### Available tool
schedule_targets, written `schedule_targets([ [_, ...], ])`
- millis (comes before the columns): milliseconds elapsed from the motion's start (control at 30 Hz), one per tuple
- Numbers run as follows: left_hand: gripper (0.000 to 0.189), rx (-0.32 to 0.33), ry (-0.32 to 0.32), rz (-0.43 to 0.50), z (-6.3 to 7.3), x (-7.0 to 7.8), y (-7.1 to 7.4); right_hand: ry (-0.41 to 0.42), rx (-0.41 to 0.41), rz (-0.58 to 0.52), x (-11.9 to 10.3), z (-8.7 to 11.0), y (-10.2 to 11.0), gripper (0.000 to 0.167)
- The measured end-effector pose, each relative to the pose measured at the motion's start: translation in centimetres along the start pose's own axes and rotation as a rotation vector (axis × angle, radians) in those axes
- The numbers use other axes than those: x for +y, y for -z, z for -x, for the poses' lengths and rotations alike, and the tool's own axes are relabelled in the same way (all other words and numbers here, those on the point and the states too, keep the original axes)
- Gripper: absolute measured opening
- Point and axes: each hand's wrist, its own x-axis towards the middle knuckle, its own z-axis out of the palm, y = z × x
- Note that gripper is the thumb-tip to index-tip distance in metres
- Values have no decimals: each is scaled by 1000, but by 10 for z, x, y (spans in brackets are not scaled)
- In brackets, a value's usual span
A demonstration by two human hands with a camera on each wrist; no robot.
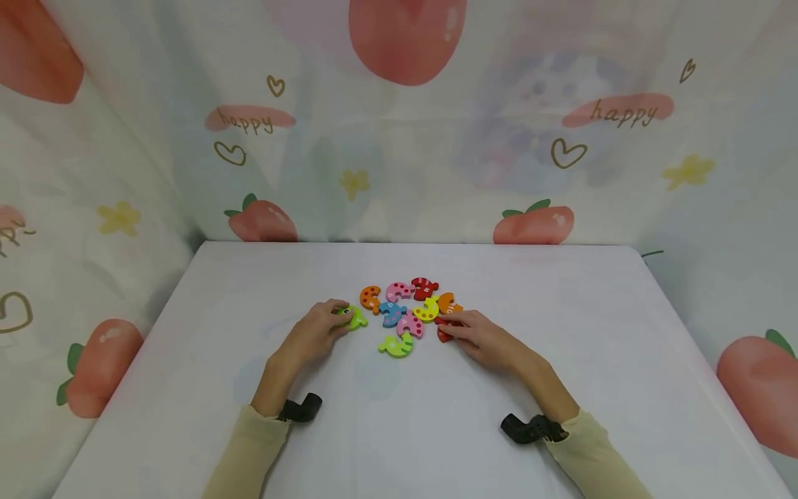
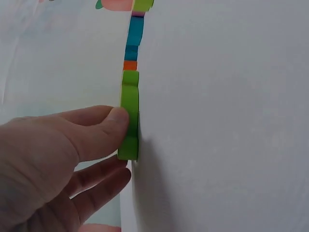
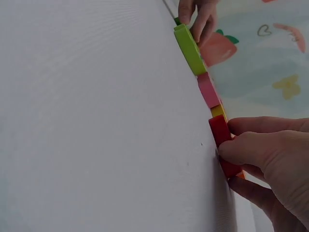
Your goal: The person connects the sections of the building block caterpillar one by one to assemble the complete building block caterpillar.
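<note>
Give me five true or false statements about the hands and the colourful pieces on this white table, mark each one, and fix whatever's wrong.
1. The left hand pinches a green piece. True.
2. The right hand touches nothing. False: it holds a red piece.
3. In the head view, the blue piece lies left of the yellow piece. True.
4. The piece lying closest to the person is orange. False: it is another green one.
5. Both sleeves are black. False: they are pale.
</note>
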Motion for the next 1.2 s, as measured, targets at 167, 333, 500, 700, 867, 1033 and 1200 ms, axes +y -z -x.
schedule_targets([
  [167, 40, 29, 33, -19, 2, 0, 2, -40, -38, 3, -5, 0, 2, 43],
  [333, 46, -4, 36, 17, 1, 1, 2, -76, -71, 48, -13, 0, 5, 43],
  [500, 42, -32, 57, 3, -2, 2, 7, -90, -84, 36, -17, 0, 7, 49],
  [700, 38, -77, 99, 26, -7, 3, 12, -105, -83, 41, -14, 1, 8, 51],
  [867, 40, -80, 85, 37, -7, 2, 10, -79, -64, 33, -10, -1, 7, 50],
  [1033, 40, -63, 94, 40, -7, 1, 7, -36, -47, 16, -10, -3, 3, 49],
  [1200, 38, -40, 84, 40, -8, -1, 6, -76, 33, 25, -14, -6, 3, 49],
])
